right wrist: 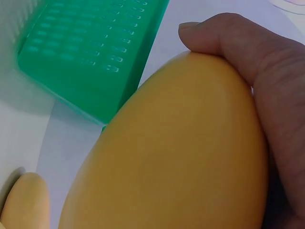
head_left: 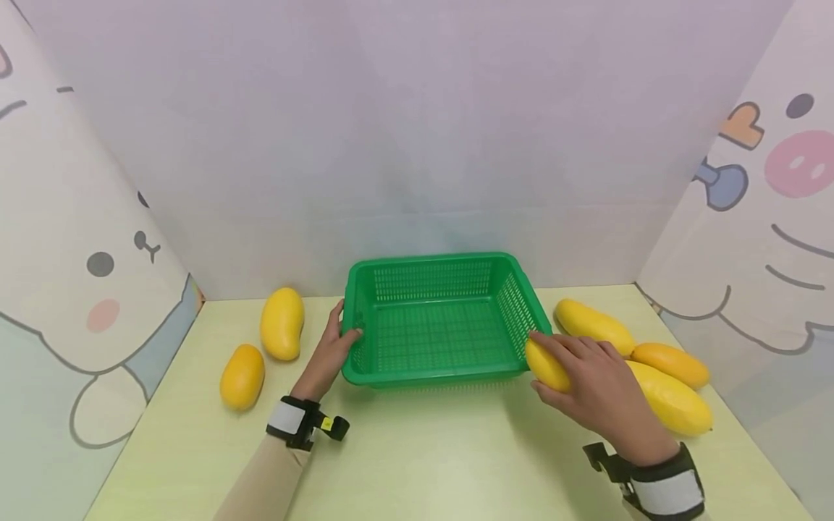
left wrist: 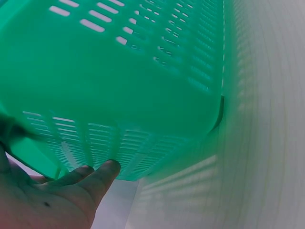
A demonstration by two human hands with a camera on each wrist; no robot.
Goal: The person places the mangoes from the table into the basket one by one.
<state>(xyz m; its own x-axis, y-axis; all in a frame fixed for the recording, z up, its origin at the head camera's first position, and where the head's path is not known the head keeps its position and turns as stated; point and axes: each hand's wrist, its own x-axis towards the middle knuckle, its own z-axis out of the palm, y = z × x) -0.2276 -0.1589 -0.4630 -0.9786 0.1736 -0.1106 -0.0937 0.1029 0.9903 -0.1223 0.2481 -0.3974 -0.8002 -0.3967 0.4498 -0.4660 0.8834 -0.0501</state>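
Most of the held mango [head_left: 547, 366] is hidden under the right hand [head_left: 602, 387], whose fingers are curled round it at lower right of the frame, just beside the green basket [head_left: 438, 319]. The basket's left rim at frame centre is gripped by the left hand [head_left: 329, 356], thumb hooked inside.
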